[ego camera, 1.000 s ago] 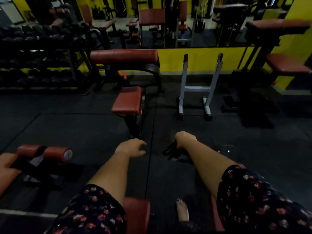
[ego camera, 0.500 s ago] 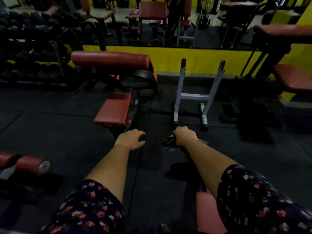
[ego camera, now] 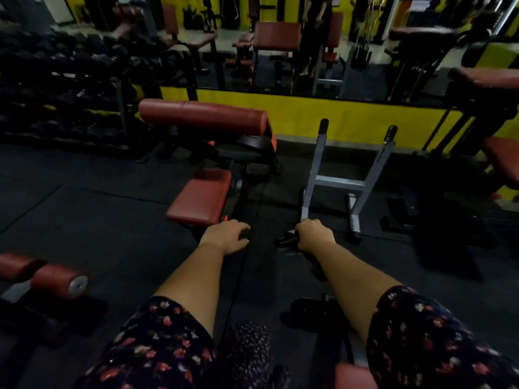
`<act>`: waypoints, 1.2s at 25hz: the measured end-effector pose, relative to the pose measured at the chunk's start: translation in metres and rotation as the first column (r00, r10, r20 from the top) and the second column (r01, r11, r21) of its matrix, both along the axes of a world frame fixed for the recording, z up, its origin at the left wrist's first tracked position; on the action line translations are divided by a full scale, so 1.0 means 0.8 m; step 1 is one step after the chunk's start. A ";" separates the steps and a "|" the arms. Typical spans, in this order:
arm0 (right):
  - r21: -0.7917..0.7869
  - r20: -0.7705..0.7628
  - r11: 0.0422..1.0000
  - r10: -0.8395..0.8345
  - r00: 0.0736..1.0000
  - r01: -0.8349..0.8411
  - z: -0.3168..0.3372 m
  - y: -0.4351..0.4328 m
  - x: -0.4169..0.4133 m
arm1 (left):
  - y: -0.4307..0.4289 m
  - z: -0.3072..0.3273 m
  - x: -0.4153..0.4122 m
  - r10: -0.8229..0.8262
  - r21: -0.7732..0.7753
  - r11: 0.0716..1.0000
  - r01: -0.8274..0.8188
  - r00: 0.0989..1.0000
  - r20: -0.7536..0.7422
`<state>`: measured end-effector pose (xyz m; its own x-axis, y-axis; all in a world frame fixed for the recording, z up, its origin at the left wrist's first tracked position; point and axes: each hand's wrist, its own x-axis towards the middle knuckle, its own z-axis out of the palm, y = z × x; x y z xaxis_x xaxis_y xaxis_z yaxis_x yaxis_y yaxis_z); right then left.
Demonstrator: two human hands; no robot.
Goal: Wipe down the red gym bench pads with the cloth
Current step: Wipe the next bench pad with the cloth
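A red bench stands ahead of me with a flat seat pad (ego camera: 200, 199) and a long rounded pad (ego camera: 202, 115) behind it. My left hand (ego camera: 226, 238) hangs in the air just in front of the seat pad, fingers loosely spread, holding nothing. My right hand (ego camera: 314, 234) is curled round a dark cloth (ego camera: 286, 239) that sticks out to its left. Neither hand touches a pad.
A grey metal rack (ego camera: 348, 181) stands right of the bench. Red roller pads (ego camera: 53, 279) lie at the lower left and a dumbbell rack (ego camera: 64, 88) at the far left. More red pads (ego camera: 502, 158) are at the right edge. Black rubber flooring (ego camera: 92, 228) surrounds everything.
I have walked closer to the bench, so its seat pad now sits right in front of my left hand. Both hands keep the same pose and the cloth stays held.
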<state>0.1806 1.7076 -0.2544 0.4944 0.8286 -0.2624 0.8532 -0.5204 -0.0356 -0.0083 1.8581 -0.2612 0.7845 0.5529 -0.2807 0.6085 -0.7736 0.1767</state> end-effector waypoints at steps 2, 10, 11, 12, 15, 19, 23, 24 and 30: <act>-0.009 -0.003 0.999 0.039 0.999 -0.039 -0.005 0.029 -0.001 | 0.021 -0.008 -0.005 0.015 -0.016 1.000 -0.015 1.000 0.001; -0.096 0.004 0.966 0.243 0.970 -0.241 -0.029 0.224 -0.037 | 0.169 -0.055 -0.096 0.205 -0.103 0.972 -0.211 0.977 -0.063; -0.094 0.013 0.960 0.267 0.964 -0.265 -0.028 0.249 -0.046 | 0.184 -0.056 -0.104 0.219 -0.108 0.968 -0.224 0.974 -0.058; -0.093 0.019 0.951 0.299 0.954 -0.296 -0.027 0.279 -0.060 | 0.203 -0.056 -0.115 0.237 -0.115 0.963 -0.242 0.970 -0.052; -0.080 -0.005 0.919 0.386 0.923 -0.385 -0.030 0.359 -0.110 | 0.256 -0.053 -0.159 0.300 -0.108 0.946 -0.305 0.952 -0.059; -0.089 -0.005 0.865 0.496 0.868 -0.495 -0.023 0.440 -0.176 | 0.304 -0.042 -0.233 0.404 -0.094 0.908 -0.408 0.913 -0.066; -0.055 -0.007 0.779 0.625 0.781 -0.624 -0.008 0.519 -0.261 | 0.331 -0.032 -0.334 0.569 -0.065 0.818 -0.571 0.821 -0.048; -0.050 0.001 0.745 0.666 0.746 -0.665 -0.003 0.537 -0.288 | 0.334 -0.032 -0.362 0.615 -0.059 0.785 -0.617 0.787 -0.048; -0.094 0.016 0.505 0.862 0.506 -0.858 -0.011 0.627 -0.459 | 0.359 -0.048 -0.497 0.786 -0.013 0.609 -0.793 0.605 -0.124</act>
<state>-0.1869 2.2089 -0.2628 -0.4373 0.8360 -0.3316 0.8812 0.4719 0.0274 -0.4060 2.1450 -0.2995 0.0182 0.9235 -0.3833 0.9936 0.0262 0.1102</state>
